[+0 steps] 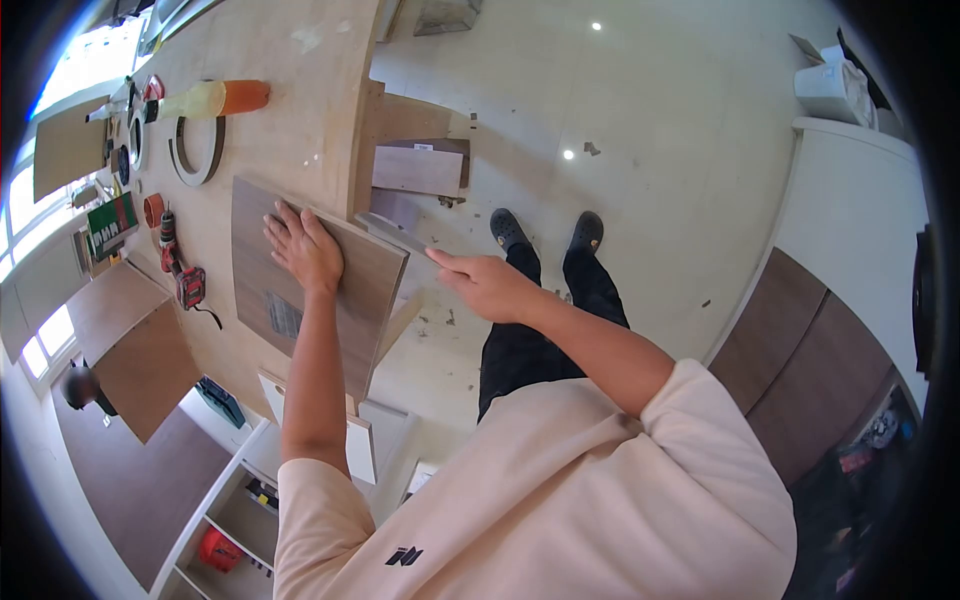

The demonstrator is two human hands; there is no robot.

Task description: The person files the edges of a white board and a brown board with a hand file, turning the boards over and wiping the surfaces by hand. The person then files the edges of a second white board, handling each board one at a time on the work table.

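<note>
Both hands busy: left hand (300,250) spread open, pressed flat on brown panel (350,310) lying on workbench (290,110); right hand (487,285) pinching grey strip (395,232) at panel's edge.

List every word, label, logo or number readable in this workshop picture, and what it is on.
Nothing reads clearly.
Green box: white lettering, too blurred.
Grey sticker on the brown panel: unreadable.
White label on the small board: too small.
Shirt: black logo mark, no legible letters.
Right hand's grey strip: no marks.
</note>
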